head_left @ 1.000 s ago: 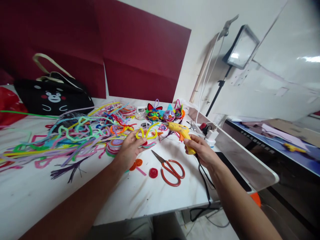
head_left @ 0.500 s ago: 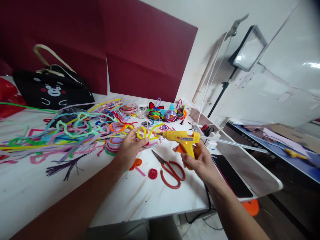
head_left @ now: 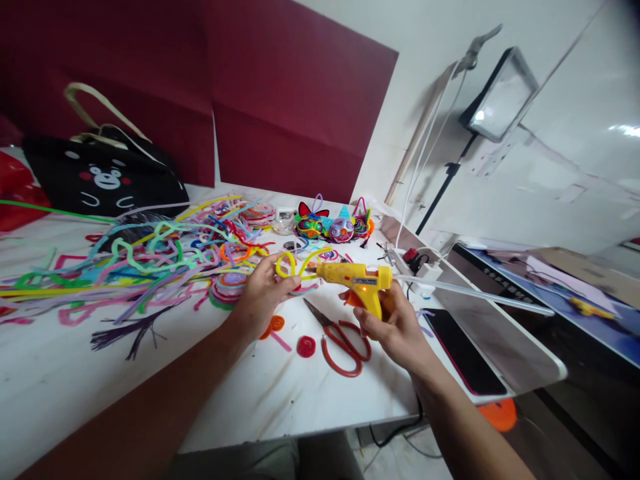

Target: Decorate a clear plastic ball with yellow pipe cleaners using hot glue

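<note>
Between the thumb and fingers of my left hand (head_left: 267, 293) is a looped yellow pipe cleaner (head_left: 285, 263); its free end curves up to the right. My right hand (head_left: 395, 321) is wrapped round the handle of a yellow hot glue gun (head_left: 353, 277), fingers by the orange trigger. The gun's nozzle points left and reaches the pipe cleaner near my left fingertips; whether it touches is hard to tell. Below the gun lie scissors (head_left: 345, 347) with orange handles. A red coil (head_left: 306, 346) and an orange coil (head_left: 277, 324) rest on the white table (head_left: 240, 400).
A tangle of colourful pipe cleaners (head_left: 150, 260) spreads over the left side. Several decorated round ornaments (head_left: 341, 230) stand at the back. A black phone (head_left: 465, 353) lies at the right, near a power strip (head_left: 425, 273). A black bag (head_left: 105, 173) sits at the back left.
The glue gun has moved slightly left, its nozzle now closer to my left fingertips and the yellow pipe cleaner. My left hand stays nearly in place.
</note>
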Available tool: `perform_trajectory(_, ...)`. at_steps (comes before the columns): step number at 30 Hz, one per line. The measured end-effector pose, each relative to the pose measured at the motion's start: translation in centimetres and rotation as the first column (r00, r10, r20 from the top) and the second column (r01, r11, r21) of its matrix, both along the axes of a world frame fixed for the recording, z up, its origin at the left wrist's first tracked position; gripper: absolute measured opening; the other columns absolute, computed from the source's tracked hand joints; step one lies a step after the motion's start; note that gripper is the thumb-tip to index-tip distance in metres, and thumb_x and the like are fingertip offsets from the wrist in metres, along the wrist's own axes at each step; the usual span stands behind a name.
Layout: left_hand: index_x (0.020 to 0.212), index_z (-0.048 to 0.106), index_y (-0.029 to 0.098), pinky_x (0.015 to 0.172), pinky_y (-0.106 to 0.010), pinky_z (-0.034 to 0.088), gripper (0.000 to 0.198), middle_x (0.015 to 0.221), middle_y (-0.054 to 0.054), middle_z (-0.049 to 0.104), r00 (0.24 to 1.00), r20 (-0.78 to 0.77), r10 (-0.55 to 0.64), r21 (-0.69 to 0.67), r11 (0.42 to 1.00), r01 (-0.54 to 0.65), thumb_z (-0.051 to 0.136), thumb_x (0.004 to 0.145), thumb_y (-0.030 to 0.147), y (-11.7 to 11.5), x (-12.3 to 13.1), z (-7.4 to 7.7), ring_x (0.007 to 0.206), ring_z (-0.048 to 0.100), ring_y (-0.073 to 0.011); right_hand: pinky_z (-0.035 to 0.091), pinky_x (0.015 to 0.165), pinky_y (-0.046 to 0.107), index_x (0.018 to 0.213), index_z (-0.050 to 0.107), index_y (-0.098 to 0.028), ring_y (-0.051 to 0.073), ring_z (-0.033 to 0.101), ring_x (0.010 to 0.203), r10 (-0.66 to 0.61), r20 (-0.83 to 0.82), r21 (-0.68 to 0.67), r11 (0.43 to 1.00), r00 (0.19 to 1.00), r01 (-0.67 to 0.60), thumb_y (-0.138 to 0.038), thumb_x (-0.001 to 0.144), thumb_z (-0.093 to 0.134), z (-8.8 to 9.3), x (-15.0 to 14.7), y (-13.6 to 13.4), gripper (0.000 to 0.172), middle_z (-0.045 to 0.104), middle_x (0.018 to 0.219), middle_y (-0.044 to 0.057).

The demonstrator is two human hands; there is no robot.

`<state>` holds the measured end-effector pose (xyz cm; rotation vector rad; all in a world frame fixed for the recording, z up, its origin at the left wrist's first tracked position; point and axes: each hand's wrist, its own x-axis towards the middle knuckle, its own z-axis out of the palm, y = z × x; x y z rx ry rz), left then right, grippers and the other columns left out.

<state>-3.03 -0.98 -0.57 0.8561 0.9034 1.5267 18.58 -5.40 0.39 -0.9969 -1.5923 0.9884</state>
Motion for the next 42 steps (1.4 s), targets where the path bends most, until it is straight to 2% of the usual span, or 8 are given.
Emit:
perform_trajectory(4,0.108,0.060,0.019,0.066,-0.025,0.057,0.061,0.095,-0.001,0.068,1.000,0.009,0.006,0.000,1.000,-0.006,0.082,0.052,0.016,-0.2,0.1,0.3,0.085,0.068,-0.0179,0.055,0.063,0.026,0.114,0.044,-0.025,0.019,0.069,0.088,0.016,-0.012,0.009,1.000,1.000,-0.016,-0.038,0.086,0.069,-0.1,-0.1,0.0,0.040,0.073,0.112,0.010)
perform_trajectory(9,0.110,0.060,0.020,0.068,-0.025,0.058,0.060,0.096,-0.001,0.069,1.000,-0.030,-0.002,-0.001,1.000,0.002,0.082,0.055,0.018,-0.1,0.0,-0.1,0.086,0.069,-0.0181,0.053,0.060,0.025,0.115,0.045,-0.025,0.018,0.068,0.085,0.033,-0.026,0.048,0.998,0.999,-0.032,-0.035,0.088,0.068,-0.4,-0.1,0.1,0.037,0.073,0.108,0.008)
perform_trajectory(13,0.110,0.061,0.020,0.066,-0.025,0.057,0.059,0.095,0.000,0.069,0.999,-0.045,-0.003,-0.006,1.000,0.002,0.081,0.055,0.017,0.0,0.0,-0.2,0.083,0.068,-0.0168,0.055,0.066,0.026,0.112,0.048,-0.025,0.017,0.067,0.087,0.002,-0.009,0.115,0.993,1.000,-0.001,-0.030,0.087,0.068,-0.8,0.1,0.3,0.033,0.071,0.105,0.005)
perform_trajectory(18,0.112,0.061,0.020,0.063,-0.022,0.054,0.061,0.098,-0.001,0.069,0.996,-0.084,0.023,-0.034,0.999,-0.026,0.081,0.054,0.018,-0.1,0.0,0.0,0.081,0.066,-0.0149,0.051,0.060,0.024,0.108,0.046,-0.025,0.015,0.065,0.080,-0.003,0.061,0.161,0.987,0.998,-0.007,-0.027,0.090,0.065,-1.1,0.3,0.4,0.026,0.068,0.099,0.002)
perform_trajectory(25,0.113,0.061,0.020,0.063,-0.023,0.054,0.061,0.098,-0.002,0.070,0.993,-0.115,0.015,-0.018,1.000,-0.017,0.081,0.055,0.023,0.1,-0.1,-0.4,0.081,0.066,-0.0160,0.043,0.054,0.025,0.103,0.046,-0.023,0.013,0.053,0.065,-0.118,0.239,0.234,0.970,0.964,0.061,-0.032,0.092,0.061,-1.1,0.7,0.4,0.020,0.060,0.083,-0.001)
perform_trajectory(32,0.112,0.060,0.019,0.066,-0.025,0.055,0.061,0.099,-0.002,0.070,0.994,-0.108,0.003,-0.035,0.999,-0.007,0.082,0.055,0.023,0.0,-0.1,-0.3,0.083,0.067,-0.0172,0.049,0.067,0.031,0.110,0.043,-0.024,0.019,0.061,0.084,-0.073,0.270,0.205,0.979,0.960,0.017,-0.033,0.095,0.057,-1.8,1.0,0.6,0.022,0.063,0.099,0.004)
perform_trajectory(39,0.112,0.060,0.019,0.065,-0.024,0.054,0.062,0.097,-0.001,0.070,0.998,-0.069,-0.007,-0.040,0.999,0.004,0.082,0.054,0.022,-0.3,0.1,0.2,0.081,0.066,-0.0159,0.044,0.058,0.029,0.106,0.044,-0.024,0.017,0.057,0.070,-0.125,0.315,0.240,0.970,0.941,0.048,-0.032,0.095,0.058,-1.8,1.1,0.4,0.019,0.061,0.085,0.001)
perform_trajectory(42,0.113,0.060,0.019,0.066,-0.024,0.053,0.063,0.099,-0.002,0.069,0.997,-0.083,-0.006,-0.049,0.999,0.002,0.081,0.054,0.023,-0.3,0.1,0.2,0.082,0.066,-0.0160,0.045,0.059,0.028,0.106,0.045,-0.024,0.017,0.058,0.071,-0.126,0.312,0.278,0.960,0.942,0.036,-0.029,0.094,0.057,-1.5,0.9,0.2,0.018,0.062,0.086,0.001)
